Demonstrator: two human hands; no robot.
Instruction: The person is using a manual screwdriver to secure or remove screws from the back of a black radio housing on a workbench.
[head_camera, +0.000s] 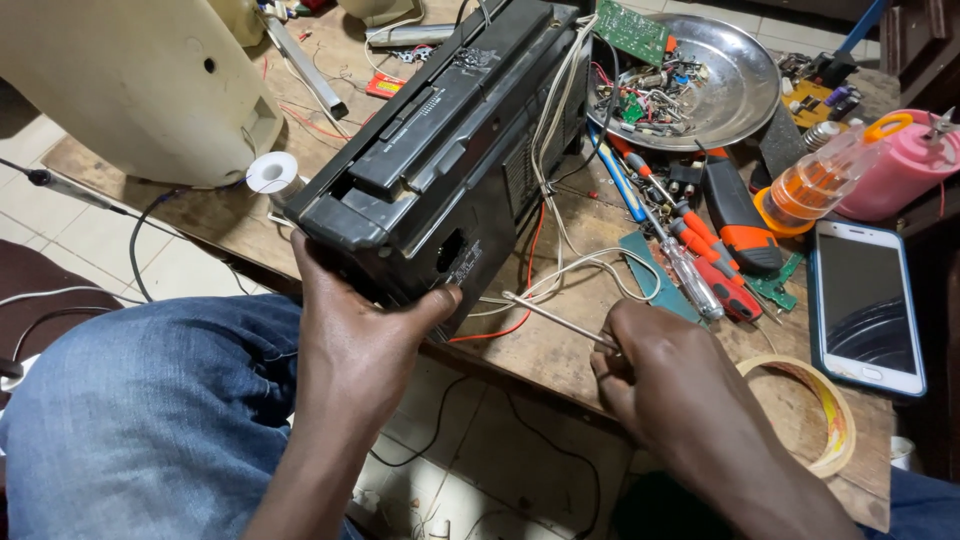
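Black radio cassette player (450, 150) lay tilted on the wooden workbench (560, 350), near end gripped by left hand (365, 330), thumb pressed on its side. Right hand (660, 385) closed around a thin metal screwdriver (555, 320), tip pointed at the player's lower corner. Beside: loose white and red wires (560, 270), red-handled screwdrivers (700, 260), smartphone (866, 305), tape roll (815, 410), steel bowl (740, 90) of parts.

Radio (450, 150) on workbench (560, 350); metal dish (735, 95) behind screwdrivers (690, 250); phone (865, 305) right; tape roll (815, 410) near edge.
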